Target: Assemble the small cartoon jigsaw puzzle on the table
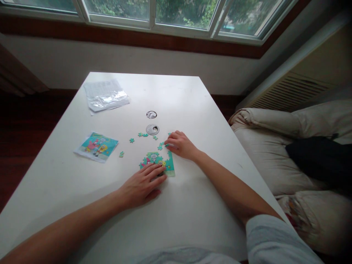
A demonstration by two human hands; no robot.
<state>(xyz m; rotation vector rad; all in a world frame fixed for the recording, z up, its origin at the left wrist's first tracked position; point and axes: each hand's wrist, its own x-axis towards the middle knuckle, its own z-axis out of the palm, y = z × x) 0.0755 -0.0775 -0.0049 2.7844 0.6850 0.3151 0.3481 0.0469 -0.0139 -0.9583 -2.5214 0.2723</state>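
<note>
My left hand (143, 185) lies palm down, fingers extended and slightly apart, over the lower left part of a partly joined puzzle (171, 169); the puzzle sits on the white desk (198, 220), its right edge running up to just below my right hand (181, 145); that hand is bent, fingertips lowered to a small green piece (166, 145), though I cannot tell whether they are pinching it or only touching it; just left of those fingertips lie some loose pieces (160, 147); farther left of my right hand is a star-shaped piece (132, 140), and up and left of my left hand is another piece (121, 154); beyond that, well left of both hands, lies a cartoon picture sheet (98, 147); ahead of my hands are a grey ring-like disc (152, 129) and a smaller round disc (151, 114); far ahead and to the left rests a shiny plastic sleeve (106, 97).
</note>
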